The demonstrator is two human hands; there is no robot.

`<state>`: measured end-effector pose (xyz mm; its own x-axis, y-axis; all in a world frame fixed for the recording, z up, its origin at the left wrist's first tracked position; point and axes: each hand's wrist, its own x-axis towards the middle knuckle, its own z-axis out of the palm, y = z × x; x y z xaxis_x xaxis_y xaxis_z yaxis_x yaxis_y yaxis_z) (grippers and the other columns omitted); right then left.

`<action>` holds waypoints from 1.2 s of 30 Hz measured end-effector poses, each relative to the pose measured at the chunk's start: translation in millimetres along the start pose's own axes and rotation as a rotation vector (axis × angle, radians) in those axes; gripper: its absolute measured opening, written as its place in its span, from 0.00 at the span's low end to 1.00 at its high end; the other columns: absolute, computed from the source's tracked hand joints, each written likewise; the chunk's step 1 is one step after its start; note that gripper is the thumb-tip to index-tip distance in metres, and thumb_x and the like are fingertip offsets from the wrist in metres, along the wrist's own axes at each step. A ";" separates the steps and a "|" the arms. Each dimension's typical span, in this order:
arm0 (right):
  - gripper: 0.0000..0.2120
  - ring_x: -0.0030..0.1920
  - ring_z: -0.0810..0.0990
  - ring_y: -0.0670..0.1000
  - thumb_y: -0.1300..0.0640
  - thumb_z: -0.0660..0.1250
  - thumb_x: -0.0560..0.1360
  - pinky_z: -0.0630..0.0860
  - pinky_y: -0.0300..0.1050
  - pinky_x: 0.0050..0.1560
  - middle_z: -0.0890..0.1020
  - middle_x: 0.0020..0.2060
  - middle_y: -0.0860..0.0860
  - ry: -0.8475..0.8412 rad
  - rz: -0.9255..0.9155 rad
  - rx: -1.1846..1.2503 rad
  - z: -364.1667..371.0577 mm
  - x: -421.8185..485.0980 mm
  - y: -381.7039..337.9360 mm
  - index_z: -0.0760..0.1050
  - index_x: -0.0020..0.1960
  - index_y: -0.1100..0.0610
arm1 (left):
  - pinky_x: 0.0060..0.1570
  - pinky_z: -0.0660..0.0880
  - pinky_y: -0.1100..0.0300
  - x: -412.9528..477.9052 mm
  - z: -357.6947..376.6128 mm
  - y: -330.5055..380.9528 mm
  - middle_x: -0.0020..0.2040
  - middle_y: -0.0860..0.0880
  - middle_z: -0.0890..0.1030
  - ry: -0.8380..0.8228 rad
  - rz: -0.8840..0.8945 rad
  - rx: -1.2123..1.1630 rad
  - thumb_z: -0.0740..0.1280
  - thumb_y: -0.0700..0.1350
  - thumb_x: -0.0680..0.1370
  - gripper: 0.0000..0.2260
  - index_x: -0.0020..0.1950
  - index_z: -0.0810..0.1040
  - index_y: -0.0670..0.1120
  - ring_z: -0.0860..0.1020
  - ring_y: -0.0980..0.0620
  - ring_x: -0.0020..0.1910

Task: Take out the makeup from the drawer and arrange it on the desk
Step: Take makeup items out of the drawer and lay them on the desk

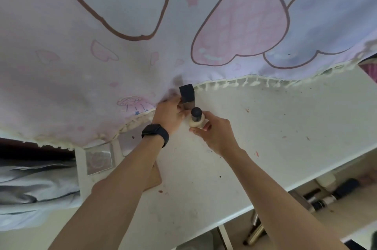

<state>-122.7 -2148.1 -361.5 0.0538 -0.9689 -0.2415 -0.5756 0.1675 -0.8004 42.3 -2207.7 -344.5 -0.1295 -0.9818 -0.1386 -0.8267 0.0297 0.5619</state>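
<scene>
On desk (pixel 265 127), round bottle (pixel 196 117) between right fingers (pixel 206 126)

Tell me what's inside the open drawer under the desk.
Several dark and white makeup tubes lie in the drawer, too blurred to identify. The desk covers its back part, so anything there is hidden.

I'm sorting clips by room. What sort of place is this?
Probably a bedroom or dorm corner: a white desk, a cartoon-print cloth draped behind it, rumpled bedding at left, makeup in the open drawer.
</scene>
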 end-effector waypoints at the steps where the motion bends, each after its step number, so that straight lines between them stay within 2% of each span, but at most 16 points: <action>1: 0.20 0.40 0.76 0.39 0.47 0.77 0.72 0.69 0.31 0.43 0.79 0.40 0.41 0.003 -0.006 -0.010 0.1 -0.9 0.7 0.78 0.62 0.47 | 0.49 0.75 0.58 -0.4 -0.4 -1.6 0.50 0.46 0.83 -0.004 0.000 0.006 0.71 0.42 0.76 0.10 0.56 0.79 0.44 0.80 0.45 0.49; 5: 0.20 0.41 0.75 0.38 0.48 0.77 0.71 0.68 0.30 0.43 0.76 0.40 0.38 0.026 -0.007 -0.009 2.7 -3.7 1.6 0.78 0.61 0.47 | 0.48 0.76 0.55 -2.6 1.6 -6.6 0.50 0.48 0.83 -0.013 -0.017 0.030 0.70 0.44 0.77 0.09 0.56 0.77 0.46 0.80 0.46 0.48; 9: 0.20 0.43 0.76 0.42 0.47 0.77 0.71 0.72 0.38 0.47 0.78 0.43 0.41 0.051 -0.013 -0.030 7.7 -1.9 1.4 0.78 0.61 0.47 | 0.48 0.76 0.54 -2.0 3.0 -3.9 0.49 0.48 0.80 0.003 -0.020 0.085 0.68 0.43 0.77 0.08 0.56 0.77 0.45 0.76 0.47 0.45; 12: 0.21 0.47 0.74 0.45 0.46 0.77 0.71 0.68 0.37 0.47 0.76 0.42 0.38 0.049 -0.012 -0.049 13.9 -2.5 1.7 0.76 0.62 0.45 | 0.44 0.74 0.55 -3.8 1.6 -1.3 0.43 0.52 0.75 0.011 -0.023 0.080 0.65 0.39 0.77 0.04 0.50 0.75 0.47 0.72 0.49 0.41; 14: 0.21 0.50 0.73 0.46 0.46 0.76 0.72 0.69 0.39 0.49 0.76 0.44 0.37 0.049 -0.021 -0.059 17.5 -4.4 2.3 0.75 0.63 0.45 | 0.41 0.73 0.56 -6.3 0.6 1.8 0.40 0.52 0.73 0.020 -0.025 0.078 0.63 0.38 0.77 0.07 0.46 0.70 0.49 0.72 0.48 0.39; 18: 0.21 0.51 0.72 0.47 0.47 0.76 0.73 0.68 0.40 0.50 0.77 0.46 0.39 0.043 -0.007 -0.034 18.8 -5.6 2.0 0.74 0.63 0.45 | 0.40 0.70 0.59 -7.8 1.4 6.6 0.41 0.53 0.73 0.017 -0.035 0.037 0.62 0.36 0.76 0.09 0.45 0.69 0.50 0.74 0.50 0.40; 20: 0.24 0.52 0.73 0.48 0.48 0.77 0.72 0.69 0.41 0.52 0.77 0.50 0.41 0.020 -0.003 -0.038 16.2 -6.5 1.0 0.73 0.65 0.46 | 0.40 0.70 0.63 -9.9 1.4 3.8 0.43 0.52 0.75 0.023 -0.066 -0.004 0.63 0.34 0.76 0.10 0.48 0.72 0.49 0.76 0.49 0.42; 23: 0.33 0.55 0.75 0.47 0.51 0.78 0.71 0.74 0.44 0.60 0.75 0.61 0.44 -0.016 0.033 -0.003 7.0 -13.0 -2.5 0.67 0.72 0.47 | 0.47 0.73 0.63 -26.2 -1.4 -3.2 0.54 0.49 0.80 0.056 -0.173 -0.082 0.66 0.33 0.77 0.17 0.64 0.76 0.46 0.77 0.52 0.47; 24: 0.34 0.55 0.76 0.46 0.53 0.77 0.72 0.75 0.44 0.60 0.74 0.63 0.45 -0.009 0.049 0.032 2.4 -18.8 -3.6 0.66 0.73 0.47 | 0.49 0.73 0.62 -36.0 -2.8 -3.4 0.57 0.49 0.80 0.075 -0.202 -0.129 0.67 0.33 0.77 0.18 0.65 0.76 0.46 0.77 0.53 0.48; 26: 0.30 0.55 0.75 0.43 0.55 0.75 0.74 0.75 0.39 0.57 0.73 0.65 0.45 0.023 0.067 0.077 -8.8 -38.6 -1.3 0.67 0.72 0.47 | 0.52 0.74 0.61 -61.1 -3.4 2.9 0.58 0.48 0.80 0.123 -0.230 -0.232 0.68 0.34 0.77 0.16 0.62 0.76 0.47 0.78 0.52 0.50; 28: 0.24 0.55 0.75 0.42 0.55 0.72 0.77 0.75 0.32 0.49 0.74 0.64 0.44 0.067 0.065 0.088 -21.3 -71.5 6.8 0.70 0.70 0.47 | 0.54 0.75 0.58 -92.1 0.4 16.4 0.56 0.50 0.81 0.149 -0.227 -0.294 0.67 0.36 0.78 0.15 0.62 0.75 0.49 0.78 0.53 0.50; 30: 0.17 0.55 0.76 0.40 0.55 0.70 0.78 0.74 0.29 0.47 0.77 0.60 0.42 0.141 0.062 0.094 -33.7 -114.1 21.8 0.75 0.66 0.47 | 0.53 0.75 0.61 -127.2 9.5 35.6 0.54 0.55 0.80 0.146 -0.184 -0.304 0.67 0.38 0.79 0.15 0.63 0.74 0.51 0.78 0.56 0.50; 33: 0.11 0.52 0.78 0.39 0.56 0.70 0.78 0.74 0.30 0.51 0.80 0.54 0.39 0.253 0.115 0.114 -52.7 -183.8 51.2 0.78 0.58 0.44 | 0.50 0.74 0.69 -183.2 35.5 67.3 0.52 0.61 0.80 0.074 -0.081 -0.349 0.67 0.39 0.79 0.15 0.63 0.74 0.54 0.78 0.62 0.50; 36: 0.08 0.48 0.79 0.39 0.58 0.70 0.78 0.75 0.30 0.48 0.81 0.50 0.39 0.325 0.228 0.068 -65.2 -247.4 91.8 0.81 0.54 0.46 | 0.49 0.75 0.70 -235.1 80.4 90.9 0.50 0.61 0.81 -0.082 0.061 -0.323 0.67 0.40 0.79 0.14 0.61 0.76 0.55 0.79 0.62 0.49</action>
<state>-242.0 -1904.9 -339.5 -0.3361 -0.9108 -0.2397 -0.4871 0.3860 -0.7834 -46.5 -1959.1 -326.4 -0.2279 -0.9614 -0.1544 -0.6016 0.0143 0.7987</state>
